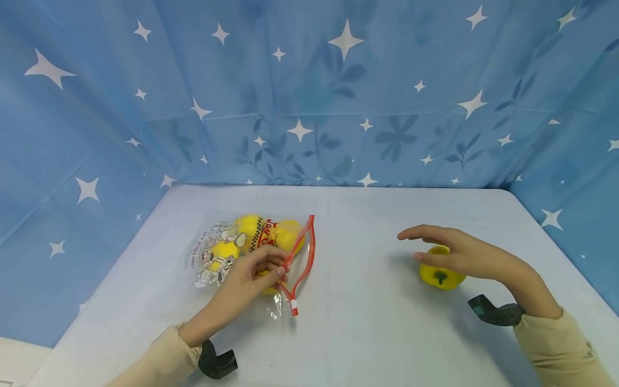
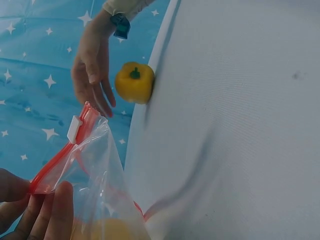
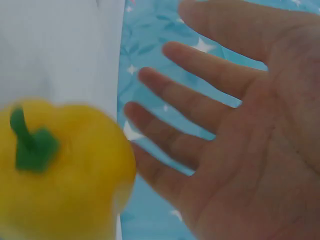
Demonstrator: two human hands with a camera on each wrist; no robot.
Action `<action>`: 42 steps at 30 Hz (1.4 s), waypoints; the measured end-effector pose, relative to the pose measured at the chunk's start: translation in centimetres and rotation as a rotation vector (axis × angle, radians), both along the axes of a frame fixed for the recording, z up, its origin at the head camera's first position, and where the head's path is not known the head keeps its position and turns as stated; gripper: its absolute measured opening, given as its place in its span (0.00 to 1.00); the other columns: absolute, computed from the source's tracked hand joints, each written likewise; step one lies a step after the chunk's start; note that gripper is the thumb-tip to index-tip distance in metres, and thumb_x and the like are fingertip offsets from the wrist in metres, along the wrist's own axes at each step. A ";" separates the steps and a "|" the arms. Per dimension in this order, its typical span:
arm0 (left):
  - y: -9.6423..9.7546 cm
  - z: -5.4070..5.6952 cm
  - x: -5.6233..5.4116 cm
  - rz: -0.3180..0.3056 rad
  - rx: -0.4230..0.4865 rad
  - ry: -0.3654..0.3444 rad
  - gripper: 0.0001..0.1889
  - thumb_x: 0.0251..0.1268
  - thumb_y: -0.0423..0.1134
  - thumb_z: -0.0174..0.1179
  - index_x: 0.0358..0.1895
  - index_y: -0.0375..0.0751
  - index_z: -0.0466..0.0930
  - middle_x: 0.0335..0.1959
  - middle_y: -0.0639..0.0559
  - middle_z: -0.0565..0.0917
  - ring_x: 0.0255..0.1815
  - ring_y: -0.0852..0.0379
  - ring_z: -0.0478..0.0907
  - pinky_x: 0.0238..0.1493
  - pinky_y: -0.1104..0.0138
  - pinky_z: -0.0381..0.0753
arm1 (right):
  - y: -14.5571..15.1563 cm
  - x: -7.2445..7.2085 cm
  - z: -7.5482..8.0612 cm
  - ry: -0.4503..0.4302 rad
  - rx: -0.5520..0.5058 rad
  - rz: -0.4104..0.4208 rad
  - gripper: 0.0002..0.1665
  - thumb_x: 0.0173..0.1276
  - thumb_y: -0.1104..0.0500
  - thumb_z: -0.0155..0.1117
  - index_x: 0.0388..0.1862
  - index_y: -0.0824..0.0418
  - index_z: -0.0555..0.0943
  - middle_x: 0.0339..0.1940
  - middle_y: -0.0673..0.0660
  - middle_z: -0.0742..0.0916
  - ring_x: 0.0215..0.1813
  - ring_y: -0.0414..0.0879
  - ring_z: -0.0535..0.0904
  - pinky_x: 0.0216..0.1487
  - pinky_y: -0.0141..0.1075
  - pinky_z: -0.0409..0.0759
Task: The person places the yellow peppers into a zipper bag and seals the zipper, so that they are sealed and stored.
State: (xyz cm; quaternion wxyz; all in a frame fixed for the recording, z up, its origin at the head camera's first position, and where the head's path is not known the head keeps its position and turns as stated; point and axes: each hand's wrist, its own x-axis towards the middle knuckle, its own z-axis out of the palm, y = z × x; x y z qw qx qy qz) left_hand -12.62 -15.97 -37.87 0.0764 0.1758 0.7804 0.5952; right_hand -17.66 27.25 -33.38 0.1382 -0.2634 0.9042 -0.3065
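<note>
Left hand [image 1: 253, 275]: thumb and fingers pinched the red zip rim [image 1: 309, 260], seemingly keeping its mouth parted.
Clear bag [image 1: 205, 252]: lay toward the worktop's [image 1: 362, 328] left edge, yellow pieces [image 1: 249, 224] inside.
Yellow pepper [image 1: 441, 278]: sat toward the right edge, stem facing the near edge.
Right hand [image 1: 466, 257]: hung just above the pepper, fingers spread, holding nothing.

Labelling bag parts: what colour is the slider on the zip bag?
The slider is white; it shows best in the left wrist view.
</note>
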 end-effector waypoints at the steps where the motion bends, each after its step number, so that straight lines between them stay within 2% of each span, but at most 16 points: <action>1: 0.0 0.0 0.0 -0.001 0.000 0.001 0.12 0.76 0.35 0.62 0.58 0.39 0.80 0.48 0.30 0.83 0.43 0.56 0.85 0.45 0.64 0.92 | 0.3 -0.1 0.0 -0.022 0.002 -0.003 0.24 0.78 0.47 0.63 0.71 0.39 0.75 0.74 0.52 0.79 0.73 0.67 0.74 0.68 0.69 0.74; 5: -0.1 0.0 0.0 -0.005 0.000 0.004 0.12 0.77 0.36 0.62 0.58 0.39 0.80 0.48 0.29 0.82 0.43 0.56 0.85 0.45 0.64 0.92 | 1.4 -0.5 0.0 -0.079 0.018 -0.019 0.25 0.78 0.47 0.63 0.71 0.41 0.75 0.75 0.55 0.78 0.71 0.67 0.75 0.66 0.67 0.76; 13: -0.1 0.1 -0.1 -0.003 -0.003 -0.005 0.13 0.76 0.35 0.61 0.59 0.37 0.80 0.48 0.29 0.82 0.43 0.53 0.85 0.45 0.64 0.92 | 2.5 -0.8 0.0 -0.120 0.065 -0.039 0.26 0.78 0.45 0.62 0.73 0.42 0.74 0.74 0.60 0.78 0.73 0.68 0.73 0.64 0.68 0.76; 19: -0.1 0.1 0.0 -0.003 0.003 -0.015 0.14 0.76 0.35 0.62 0.59 0.36 0.79 0.48 0.28 0.82 0.44 0.47 0.85 0.44 0.64 0.92 | 2.8 -1.0 -0.2 -0.134 0.113 -0.061 0.28 0.78 0.44 0.62 0.74 0.46 0.74 0.75 0.63 0.77 0.70 0.63 0.74 0.61 0.62 0.78; 25: -0.1 0.0 0.0 -0.011 0.010 -0.019 0.15 0.76 0.35 0.62 0.60 0.34 0.78 0.48 0.28 0.81 0.43 0.46 0.85 0.44 0.63 0.92 | 3.4 -1.2 -0.5 -0.158 0.149 -0.062 0.31 0.77 0.44 0.64 0.74 0.50 0.73 0.74 0.64 0.77 0.68 0.61 0.74 0.60 0.58 0.80; 32: -0.1 0.0 0.0 -0.020 0.013 -0.011 0.13 0.76 0.35 0.62 0.59 0.37 0.79 0.47 0.30 0.81 0.43 0.45 0.85 0.43 0.63 0.92 | 4.3 -1.3 -0.7 -0.203 0.163 -0.068 0.33 0.76 0.45 0.64 0.76 0.53 0.71 0.75 0.68 0.75 0.67 0.62 0.74 0.56 0.65 0.80; 38: -0.1 0.1 0.1 -0.016 0.008 -0.013 0.13 0.76 0.35 0.62 0.59 0.38 0.80 0.47 0.30 0.82 0.42 0.51 0.85 0.43 0.63 0.92 | 4.6 -1.2 -0.9 -0.255 0.151 -0.074 0.34 0.76 0.45 0.64 0.76 0.55 0.70 0.76 0.69 0.73 0.72 0.69 0.70 0.63 0.71 0.76; 42: -0.1 0.2 0.2 -0.015 0.004 -0.010 0.12 0.76 0.35 0.62 0.58 0.39 0.80 0.47 0.31 0.82 0.41 0.53 0.85 0.43 0.63 0.92 | 4.7 -1.2 -1.1 -0.263 0.151 -0.077 0.34 0.76 0.45 0.64 0.76 0.55 0.70 0.75 0.69 0.74 0.71 0.69 0.70 0.65 0.71 0.76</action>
